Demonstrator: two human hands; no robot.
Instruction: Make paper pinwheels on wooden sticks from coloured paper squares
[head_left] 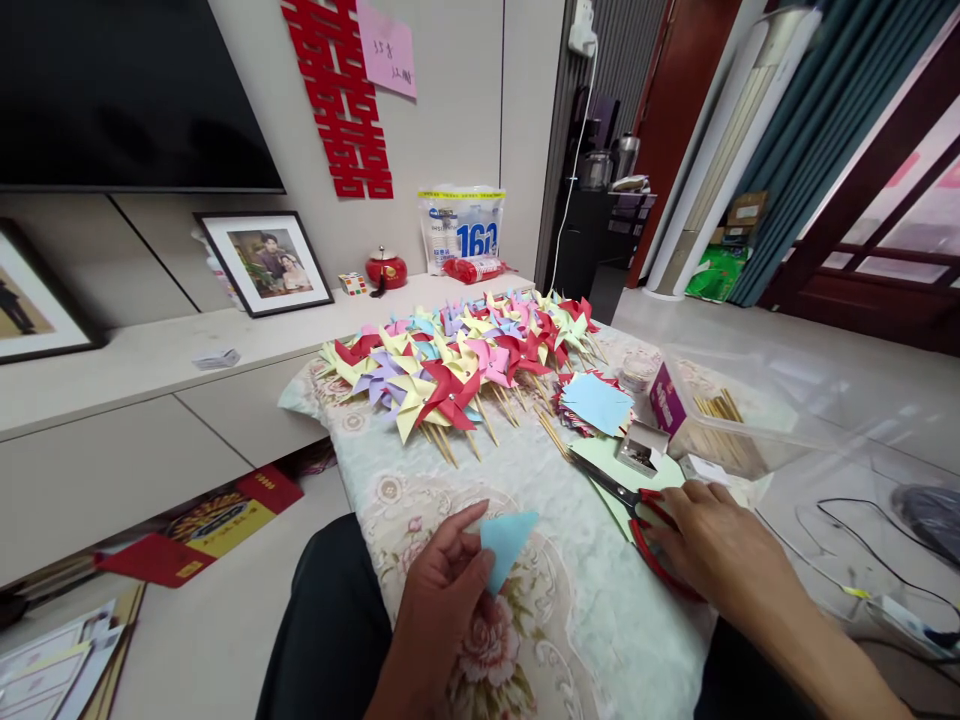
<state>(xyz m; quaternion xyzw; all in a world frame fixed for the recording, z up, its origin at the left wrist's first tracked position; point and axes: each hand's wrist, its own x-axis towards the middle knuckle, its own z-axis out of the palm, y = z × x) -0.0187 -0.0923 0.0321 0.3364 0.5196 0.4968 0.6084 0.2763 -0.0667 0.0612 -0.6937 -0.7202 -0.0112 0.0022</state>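
Fingers (pixel 450 545) of left hand (pixel 442 600) pinching folded blue paper triangle (pixel 506 545) over lap cloth; flimsy, creases easily, best gripping by edge. Right hand (pixel 712 550) closing on red-handled scissors (pixel 637 510).

Soft, even daylight enters from the windows (pixel 911 215) on the right; shadows are faint. Wide-angle distortion bends walls at the edges, and the floor (pixel 795 345) shows mild glare.

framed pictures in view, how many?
2. One framed picture leans against the wall under the TV; the other framed picture sits at the far left, cut off by the frame edge. More may lie out of view.
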